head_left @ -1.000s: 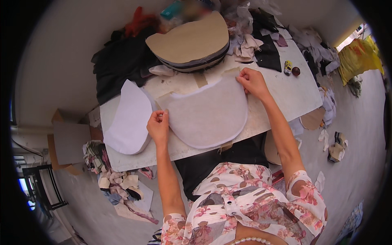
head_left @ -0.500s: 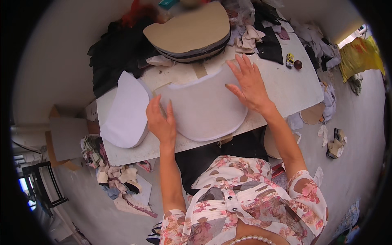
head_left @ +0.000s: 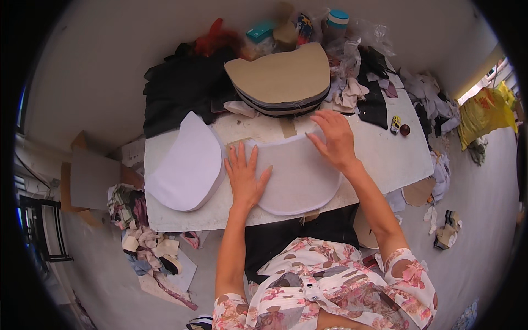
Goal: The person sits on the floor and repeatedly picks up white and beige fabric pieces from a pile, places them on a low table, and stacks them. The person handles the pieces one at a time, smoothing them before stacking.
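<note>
A pale half-moon pad (head_left: 297, 179) with a white rim lies flat on the table in front of me, its curved side toward me. My left hand (head_left: 246, 177) rests on its left end, palm down with fingers spread. At the pad's upper right edge is my right hand (head_left: 334, 140), fingers slightly bent and thumb apart, with nothing visible in its grip. Just left of the pad lies a thicker white half-moon piece (head_left: 184, 168). Behind both stands a stack of half-moon pieces (head_left: 283, 77), tan on top with dark layers below.
Black cloth (head_left: 187, 88) is heaped at the table's back left. Fabric scraps (head_left: 349, 96), a small yellow toy car (head_left: 395, 125) and a dark ball (head_left: 405, 130) lie to the right. A blue-lidded container (head_left: 337, 22) stands behind. Scraps (head_left: 154, 247) litter the floor, and a yellow bag (head_left: 487, 115) hangs at right.
The view has shifted, so the table sits lower in it. My left hand has turned from the pad's left edge to lie flat on top. My right hand's fingers have bent more.
</note>
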Demonstrator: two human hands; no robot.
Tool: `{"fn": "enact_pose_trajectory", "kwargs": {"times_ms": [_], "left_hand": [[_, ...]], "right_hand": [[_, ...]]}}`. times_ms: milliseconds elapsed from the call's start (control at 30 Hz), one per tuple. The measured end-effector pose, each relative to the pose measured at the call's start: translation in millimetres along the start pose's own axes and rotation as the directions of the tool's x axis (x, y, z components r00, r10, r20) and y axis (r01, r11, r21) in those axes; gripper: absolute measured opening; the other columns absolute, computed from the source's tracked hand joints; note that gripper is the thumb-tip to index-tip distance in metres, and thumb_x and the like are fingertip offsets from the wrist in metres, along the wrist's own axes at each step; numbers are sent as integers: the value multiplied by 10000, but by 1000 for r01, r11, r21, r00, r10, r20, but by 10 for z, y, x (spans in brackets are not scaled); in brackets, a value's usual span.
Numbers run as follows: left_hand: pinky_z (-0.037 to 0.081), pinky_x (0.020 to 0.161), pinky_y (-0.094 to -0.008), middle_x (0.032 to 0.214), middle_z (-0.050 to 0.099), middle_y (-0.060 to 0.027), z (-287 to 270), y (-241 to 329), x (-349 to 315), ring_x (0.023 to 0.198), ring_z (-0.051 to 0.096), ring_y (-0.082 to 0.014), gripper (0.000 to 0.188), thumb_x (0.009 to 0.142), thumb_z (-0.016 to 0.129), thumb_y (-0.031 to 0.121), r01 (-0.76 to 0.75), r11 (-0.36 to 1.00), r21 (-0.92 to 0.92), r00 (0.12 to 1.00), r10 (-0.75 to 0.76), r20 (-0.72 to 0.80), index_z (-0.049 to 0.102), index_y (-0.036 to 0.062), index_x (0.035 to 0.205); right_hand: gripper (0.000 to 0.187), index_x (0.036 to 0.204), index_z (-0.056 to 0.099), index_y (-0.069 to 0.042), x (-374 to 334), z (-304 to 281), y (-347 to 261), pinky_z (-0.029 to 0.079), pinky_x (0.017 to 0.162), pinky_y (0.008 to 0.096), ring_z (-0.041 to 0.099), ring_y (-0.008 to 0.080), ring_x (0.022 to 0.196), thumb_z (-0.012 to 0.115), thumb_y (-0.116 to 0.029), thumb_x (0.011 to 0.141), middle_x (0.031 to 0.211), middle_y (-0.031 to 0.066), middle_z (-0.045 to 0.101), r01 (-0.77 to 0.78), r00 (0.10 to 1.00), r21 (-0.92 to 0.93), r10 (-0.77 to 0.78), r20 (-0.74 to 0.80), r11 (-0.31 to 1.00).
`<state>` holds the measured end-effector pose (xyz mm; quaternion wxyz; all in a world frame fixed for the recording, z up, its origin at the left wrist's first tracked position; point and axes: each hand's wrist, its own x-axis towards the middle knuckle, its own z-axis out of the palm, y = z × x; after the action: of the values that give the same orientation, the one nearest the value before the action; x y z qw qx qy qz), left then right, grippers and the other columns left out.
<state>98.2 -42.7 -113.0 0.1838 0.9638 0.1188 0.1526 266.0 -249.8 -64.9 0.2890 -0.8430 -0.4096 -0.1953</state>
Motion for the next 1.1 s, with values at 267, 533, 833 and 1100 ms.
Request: {"fn": "enact_pose_trajectory", "kwargs": {"times_ms": [267, 533, 833, 1100], "left_hand": [[393, 1004, -389, 1209, 597, -176, -257, 194, 149, 1207, 519, -313, 276, 919, 575, 177, -96, 893, -439, 862, -146, -486, 623, 3, 1127], [538, 858, -390, 1089, 624, -164, -80, 174, 648, 1021, 620, -268, 457, 957, 546, 369, 240, -317, -918, 875, -340, 346, 511, -12, 1207], [495, 761, -259, 937, 673, -44, -95, -24, 1182, 871, 626, -126, 292, 893, 674, 254, 114, 92, -989, 877, -478, 57, 645, 26, 1073], [470, 737, -209, 879, 703, -9, -693, 295, 818, 796, 604, -77, 179, 849, 670, 10, -249, 690, -680, 825, -216, -522, 701, 43, 1022]], "right_hand": [[169, 804, 663, -71, 1312, 607, -81, 478, 734, 408, 598, 293, 857, 752, -180, 711, 821, 88, 642, -14, 999, 126, 9, 38, 992], [91, 705, 648, -53, 1324, 628, -53, 480, 718, 440, 600, 323, 826, 605, -116, 754, 784, 129, 637, 116, 987, 80, -124, 102, 990], [217, 915, 665, -50, 950, -21, -560, 457, 846, 408, 567, 308, 1027, 643, -81, 701, 914, 131, 649, 322, 919, 348, -379, 109, 880], [238, 921, 669, -93, 1376, -55, -74, 297, 1047, 548, 564, 271, 1046, 652, -63, 686, 955, 67, 652, 372, 661, 7, -270, 701, 928]]}}
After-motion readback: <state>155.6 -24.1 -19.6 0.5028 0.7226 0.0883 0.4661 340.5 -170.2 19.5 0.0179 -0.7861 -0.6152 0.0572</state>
